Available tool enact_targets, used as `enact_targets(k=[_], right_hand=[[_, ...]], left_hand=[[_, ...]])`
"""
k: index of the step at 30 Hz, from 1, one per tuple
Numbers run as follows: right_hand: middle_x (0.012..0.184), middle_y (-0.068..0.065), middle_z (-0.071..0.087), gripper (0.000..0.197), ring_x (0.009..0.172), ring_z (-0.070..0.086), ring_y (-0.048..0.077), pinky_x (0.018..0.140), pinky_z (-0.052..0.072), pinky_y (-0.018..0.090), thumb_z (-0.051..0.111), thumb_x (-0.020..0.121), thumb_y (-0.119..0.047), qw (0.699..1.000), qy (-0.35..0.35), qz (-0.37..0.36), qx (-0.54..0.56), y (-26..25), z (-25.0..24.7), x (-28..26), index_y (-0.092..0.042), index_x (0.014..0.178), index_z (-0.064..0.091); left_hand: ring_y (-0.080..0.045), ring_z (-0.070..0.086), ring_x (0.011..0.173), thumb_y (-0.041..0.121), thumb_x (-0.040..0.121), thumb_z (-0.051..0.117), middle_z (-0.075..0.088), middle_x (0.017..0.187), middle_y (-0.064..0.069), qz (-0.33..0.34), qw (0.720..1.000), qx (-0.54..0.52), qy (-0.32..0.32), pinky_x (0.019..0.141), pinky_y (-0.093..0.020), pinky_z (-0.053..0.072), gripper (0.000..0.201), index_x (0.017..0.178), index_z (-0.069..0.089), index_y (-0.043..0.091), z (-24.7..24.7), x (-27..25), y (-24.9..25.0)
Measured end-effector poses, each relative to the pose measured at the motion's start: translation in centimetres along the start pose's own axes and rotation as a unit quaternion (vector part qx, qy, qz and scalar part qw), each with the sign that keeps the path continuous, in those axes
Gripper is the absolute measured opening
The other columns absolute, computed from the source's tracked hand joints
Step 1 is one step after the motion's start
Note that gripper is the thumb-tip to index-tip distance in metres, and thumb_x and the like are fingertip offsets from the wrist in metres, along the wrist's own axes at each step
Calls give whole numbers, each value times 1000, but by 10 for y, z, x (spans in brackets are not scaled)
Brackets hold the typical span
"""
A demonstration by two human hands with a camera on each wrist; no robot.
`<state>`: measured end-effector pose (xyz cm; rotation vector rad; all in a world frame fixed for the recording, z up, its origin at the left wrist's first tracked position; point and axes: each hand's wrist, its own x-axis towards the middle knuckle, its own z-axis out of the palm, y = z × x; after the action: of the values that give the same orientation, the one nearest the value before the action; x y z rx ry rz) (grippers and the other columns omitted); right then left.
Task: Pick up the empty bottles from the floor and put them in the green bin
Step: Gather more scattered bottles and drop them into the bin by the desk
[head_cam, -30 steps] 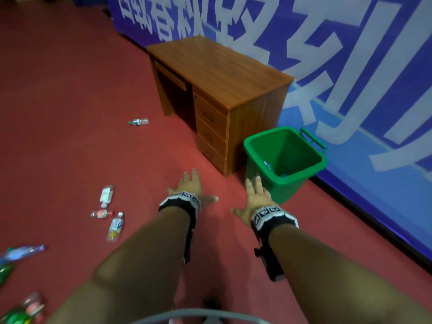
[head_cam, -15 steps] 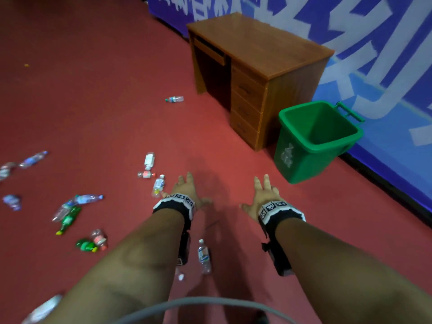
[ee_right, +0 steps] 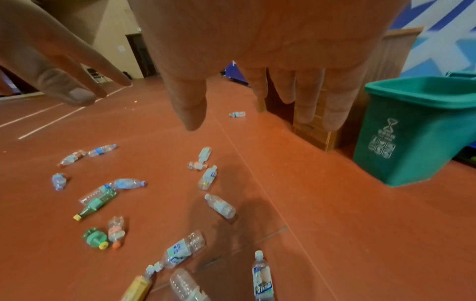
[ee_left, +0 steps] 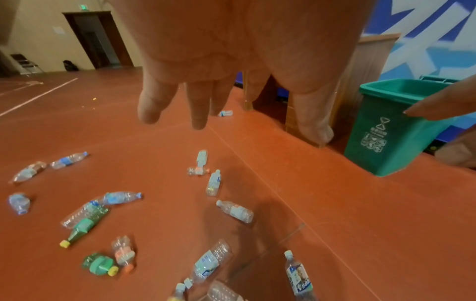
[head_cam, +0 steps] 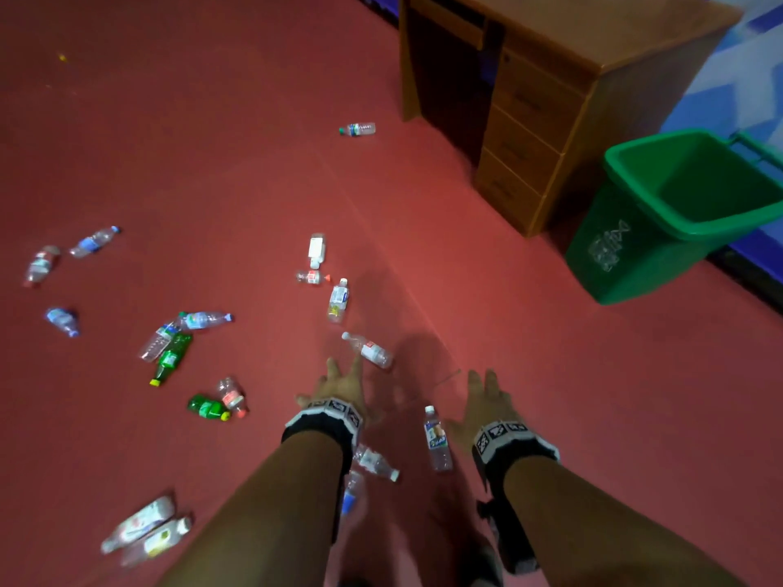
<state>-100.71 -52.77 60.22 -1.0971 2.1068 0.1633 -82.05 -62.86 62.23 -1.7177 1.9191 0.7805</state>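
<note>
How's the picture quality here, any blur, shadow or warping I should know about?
Head view: dim, bottles at the lower left smeared, shadow under the left hand. Left wrist view: brighter, floor lines bowed, near bottles soft. Right wrist view: right hand fills the top, green bin leans.

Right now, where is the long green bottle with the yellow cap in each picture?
Head: long green bottle, left of middle.
Left wrist: lower left.
Right wrist: left, below middle.
Shared landmark: the green bin, on the right in all views.

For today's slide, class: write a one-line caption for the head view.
Two open hands, left and right, hover over bottles scattered across the red floor, green bin waiting.
</note>
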Motion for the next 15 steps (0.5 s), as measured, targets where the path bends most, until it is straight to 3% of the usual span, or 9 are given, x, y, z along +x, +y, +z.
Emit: enact_targets(k=[4, 7, 10, 12, 15], right_hand=[[161, 9, -20, 99, 149, 6, 36, 118, 23, 46, 58, 90, -52, 1000, -9, 4, -13, 13, 92, 91, -20, 155, -9], [161, 14, -16, 100, 147, 11, 36, 118, 23, 43, 57, 88, -56, 999, -12, 4, -39, 26, 182, 193, -23, 155, -9], [160, 13, -19, 112, 146, 14, 38, 116, 28, 44, 65, 83, -53, 998, -25, 44, -24, 45, 267, 298, -27, 153, -18], [160, 13, -23, 121, 147, 11, 41, 116, 27, 47, 69, 82, -52, 996, -40, 75, -20, 58, 315, 357, -25, 151, -26], [159, 17, -21, 128, 146, 13, 42, 115, 27, 48, 73, 79, -53, 992, -65, 108, -28, 75, 375, 422, -21, 148, -31]], left_hand=[[-35, 30, 143, 52, 76, 74, -6, 162, -10, -11, 998, -66, 5, 112, -57, 30, 104, 150, 1, 47, 93, 100, -26], [-30, 27, 144, 58, 86, 58, 0, 161, -10, 21, 999, -32, 18, 113, -48, 31, 87, 152, 4, 43, 191, 199, -40], [-35, 9, 148, 47, 93, 49, -12, 162, -11, 35, 999, 31, -23, 113, -61, 20, 75, 152, 1, 46, 299, 289, -50], [-38, -8, 148, 38, 92, 57, -20, 160, -9, 44, 994, 59, -77, 110, -71, 9, 87, 151, -6, 46, 363, 344, -60], [-38, -14, 147, 34, 94, 58, -22, 160, -9, 76, 980, 127, -137, 107, -75, 3, 86, 153, -5, 40, 439, 400, -76]])
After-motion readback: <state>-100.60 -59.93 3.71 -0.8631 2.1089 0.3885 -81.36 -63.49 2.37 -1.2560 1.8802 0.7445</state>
